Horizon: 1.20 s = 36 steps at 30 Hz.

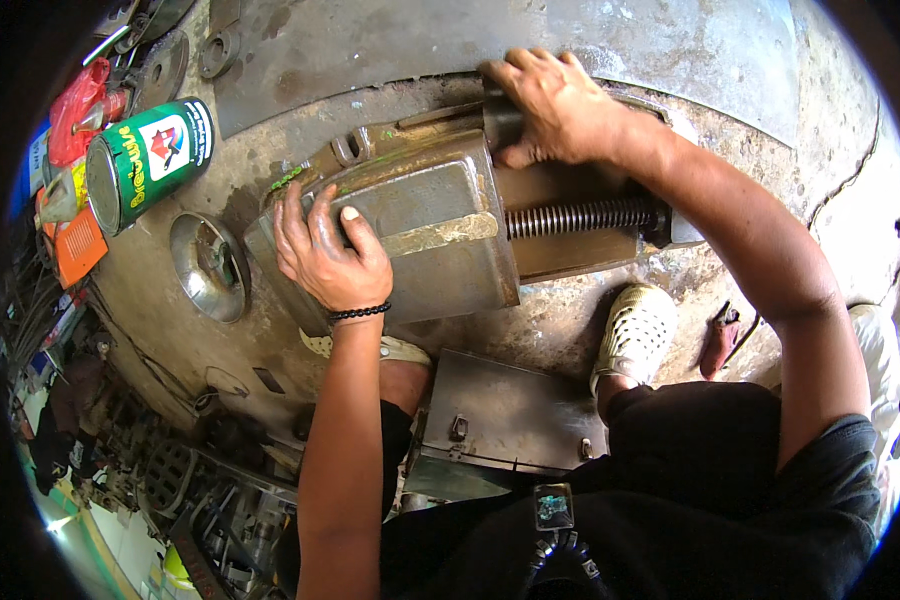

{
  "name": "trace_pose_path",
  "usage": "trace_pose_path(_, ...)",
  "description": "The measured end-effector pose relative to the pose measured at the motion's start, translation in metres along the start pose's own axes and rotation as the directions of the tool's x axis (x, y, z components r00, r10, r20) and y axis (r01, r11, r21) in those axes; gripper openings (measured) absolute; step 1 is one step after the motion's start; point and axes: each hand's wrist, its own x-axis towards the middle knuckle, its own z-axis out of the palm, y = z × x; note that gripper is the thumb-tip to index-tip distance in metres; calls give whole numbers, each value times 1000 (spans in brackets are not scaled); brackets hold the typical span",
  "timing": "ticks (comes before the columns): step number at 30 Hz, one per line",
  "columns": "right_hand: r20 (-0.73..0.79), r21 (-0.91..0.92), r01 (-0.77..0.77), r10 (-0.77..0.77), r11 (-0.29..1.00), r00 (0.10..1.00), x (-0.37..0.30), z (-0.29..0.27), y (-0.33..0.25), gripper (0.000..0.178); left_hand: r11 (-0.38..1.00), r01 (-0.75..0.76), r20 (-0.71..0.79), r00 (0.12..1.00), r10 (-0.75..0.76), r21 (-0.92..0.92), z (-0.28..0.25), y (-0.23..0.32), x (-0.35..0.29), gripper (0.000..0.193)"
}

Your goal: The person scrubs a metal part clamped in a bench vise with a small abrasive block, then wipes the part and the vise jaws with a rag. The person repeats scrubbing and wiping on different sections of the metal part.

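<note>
A heavy, worn metal vise [425,205] lies on the concrete floor before me, with its threaded screw [580,217] exposed on the right side. My left hand [332,250] rests on the left part of its body, fingers spread, a black bead bracelet at the wrist. At the far edge, my right hand [555,110] grips a dark metal piece [501,122] beside the end of the body, thumb on the near side and fingers over the top. The palm hides part of that piece, so its full shape does not show.
Left of the vise stand a metal bowl [210,268] with small parts and a green can [150,165]. A metal sheet [490,40] lies beyond. Near my feet are a metal box [510,405] and a red-handled tool [720,342]. Clutter fills the lower left.
</note>
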Motion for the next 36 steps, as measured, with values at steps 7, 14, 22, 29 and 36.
trace_pose_path(7, -81, 0, 2, -2, 1000, 997, -1, 5, 8, 102, 1000, -8, 3, 1000, 8, 6, -1, 2, 0, 34)
trace_pose_path(14, -90, 42, 22, -18, 999, 996, -3, 13, 11, 103, 1000, -14, -4, 1000, 14, 15, 0, 2, 0, 35)
trace_pose_path(22, -129, 58, 45, -37, 997, 991, -3, 15, 14, 85, 999, -15, -16, 1000, 16, 31, 1, 4, 0, 37)
trace_pose_path(29, -100, 40, 62, -58, 997, 993, -7, 13, 10, 85, 999, -4, 2, 1000, 4, 44, 0, 5, 1, 40)
trace_pose_path(36, -135, -8, 65, -66, 998, 989, -6, 6, 6, 89, 999, 1, -5, 1000, -1, 32, 0, 7, 1, 41)
